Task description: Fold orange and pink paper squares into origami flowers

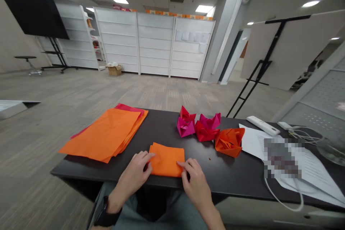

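Observation:
A folded orange paper, roughly rectangular with layered edges, lies near the front edge of the dark table. My left hand holds its left edge, index fingertip on top and thumb by the lower left side. At the right edge, my right hand has the index finger resting on the paper and the thumb tucked close below; its other fingers are curled. Beyond the paper stand several folded paper shapes: a magenta one, a red one and an orange one.
To the left lies a stack of orange sheets with red ones beneath, partly over the table edge. On the right are printed white papers, a white cable, a white bar-shaped device and a blurred-out object.

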{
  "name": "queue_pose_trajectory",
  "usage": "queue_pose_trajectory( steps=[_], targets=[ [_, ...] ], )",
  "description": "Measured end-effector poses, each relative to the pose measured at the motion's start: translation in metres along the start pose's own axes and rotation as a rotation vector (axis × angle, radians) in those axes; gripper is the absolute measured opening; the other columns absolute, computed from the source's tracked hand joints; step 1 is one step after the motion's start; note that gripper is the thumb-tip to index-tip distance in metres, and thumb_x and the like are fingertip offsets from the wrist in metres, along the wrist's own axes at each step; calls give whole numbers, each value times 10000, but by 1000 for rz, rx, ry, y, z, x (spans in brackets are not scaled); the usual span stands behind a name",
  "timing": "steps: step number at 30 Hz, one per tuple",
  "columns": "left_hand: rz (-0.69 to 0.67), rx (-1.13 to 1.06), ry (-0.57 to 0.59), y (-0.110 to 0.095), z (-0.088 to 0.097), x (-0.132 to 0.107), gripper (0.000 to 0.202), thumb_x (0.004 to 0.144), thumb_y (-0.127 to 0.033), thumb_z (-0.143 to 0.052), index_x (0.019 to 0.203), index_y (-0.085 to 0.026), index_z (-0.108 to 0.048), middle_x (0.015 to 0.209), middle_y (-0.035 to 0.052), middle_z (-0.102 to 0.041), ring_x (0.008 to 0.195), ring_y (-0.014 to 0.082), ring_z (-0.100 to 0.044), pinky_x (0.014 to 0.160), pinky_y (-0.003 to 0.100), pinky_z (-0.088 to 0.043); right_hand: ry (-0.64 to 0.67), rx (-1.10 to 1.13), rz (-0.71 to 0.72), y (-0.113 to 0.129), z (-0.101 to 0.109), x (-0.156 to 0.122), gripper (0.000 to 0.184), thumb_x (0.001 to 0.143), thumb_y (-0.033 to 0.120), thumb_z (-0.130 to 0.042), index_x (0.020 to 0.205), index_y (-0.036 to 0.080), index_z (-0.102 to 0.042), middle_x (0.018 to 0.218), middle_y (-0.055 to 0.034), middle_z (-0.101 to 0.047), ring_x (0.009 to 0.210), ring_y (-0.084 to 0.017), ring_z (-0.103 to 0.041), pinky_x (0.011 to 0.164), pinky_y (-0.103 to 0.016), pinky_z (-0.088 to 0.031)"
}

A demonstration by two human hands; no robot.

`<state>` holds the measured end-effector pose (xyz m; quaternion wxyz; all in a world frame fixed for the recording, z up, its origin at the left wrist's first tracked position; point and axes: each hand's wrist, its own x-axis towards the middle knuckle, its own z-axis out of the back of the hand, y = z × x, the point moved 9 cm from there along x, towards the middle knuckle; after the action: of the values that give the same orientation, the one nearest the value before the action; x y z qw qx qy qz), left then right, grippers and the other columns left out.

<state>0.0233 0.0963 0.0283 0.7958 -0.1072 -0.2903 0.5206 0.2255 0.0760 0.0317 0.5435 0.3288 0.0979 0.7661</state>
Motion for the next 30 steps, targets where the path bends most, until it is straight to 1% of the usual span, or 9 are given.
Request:
queue_pose_trajectory(
  steps=[8, 12, 16, 18, 21, 23, 25, 28, 30],
  targets=[
    [-12, 53, -12, 6, -8, -3, 320, 877, -106, -460, 1126, -233, -616, 1017, 48, -651, 950, 228, -630, 866, 376, -524, 22, -161, 34, -2, -6, 6, 410, 861, 46, -435, 1139, 258, -650, 997, -78, -601, 882, -227, -610, 738, -375, -539],
    [-17, 85, 4, 4, -11, -2, 228, 879, -85, -429, 964, -220, -593, 956, 50, -629, 944, 245, -607, 862, 402, -510, 22, -246, 107, -1, -7, 8, 426, 850, 71, -460, 1175, 280, -638, 1192, -98, -608, 1066, -249, -610, 817, -399, -532],
    [18, 88, 50, 3, -13, 3, 218, 862, -49, -396, 865, -205, -547, 894, 54, -572, 856, 230, -574, 756, 369, -512, 23, -306, 188, 4, -9, 10, 380, 862, 120, -483, 1180, 265, -636, 1460, -95, -492, 1319, -286, -487, 905, -425, -496],
    [33, 87, 62, 3, -13, 5, 222, 848, -37, -396, 861, -199, -547, 875, 54, -545, 811, 214, -559, 718, 349, -508, 25, -327, 206, 4, -10, 12, 347, 860, 145, -497, 1156, 252, -644, 1510, -94, -449, 1373, -303, -434, 926, -435, -478],
    [45, 102, 31, 4, -8, 6, 226, 844, -46, -421, 922, -183, -583, 892, 69, -538, 806, 207, -558, 697, 330, -507, 42, -347, 243, 3, -14, 14, 334, 849, 172, -519, 1146, 251, -650, 1478, -71, -502, 1377, -300, -438, 944, -429, -462],
    [12, 118, -22, 1, -1, 7, 258, 856, -44, -434, 982, -181, -614, 943, 83, -573, 871, 209, -580, 755, 330, -514, 51, -364, 258, 1, -17, 14, 342, 848, 186, -529, 1161, 258, -646, 1444, -58, -543, 1363, -291, -461, 957, -428, -454],
    [-121, 122, -36, -11, 3, 9, 316, 872, -32, -442, 1057, -195, -639, 1016, 70, -637, 960, 194, -604, 876, 324, -504, 42, -384, 237, -3, -18, 14, 347, 859, 193, -528, 1182, 254, -638, 1434, -72, -551, 1345, -291, -483, 981, -447, -442],
    [-324, 125, 37, -30, -1, 8, 303, 900, -95, -489, 1129, -205, -652, 1130, 18, -702, 1087, 170, -620, 1020, 294, -461, 10, -397, 181, -11, -15, 14, 353, 881, 196, -517, 1215, 239, -623, 1441, -106, -538, 1333, -292, -499, 1027, -481, -419],
    [-343, 150, 99, -32, -6, 9, 266, 904, -183, -536, 1141, -192, -655, 1216, 17, -696, 1171, 181, -606, 1059, 295, -454, -7, -386, 175, -13, -13, 12, 358, 892, 197, -522, 1234, 246, -617, 1428, -100, -552, 1321, -290, -514, 1067, -497, -394]
  ],
)
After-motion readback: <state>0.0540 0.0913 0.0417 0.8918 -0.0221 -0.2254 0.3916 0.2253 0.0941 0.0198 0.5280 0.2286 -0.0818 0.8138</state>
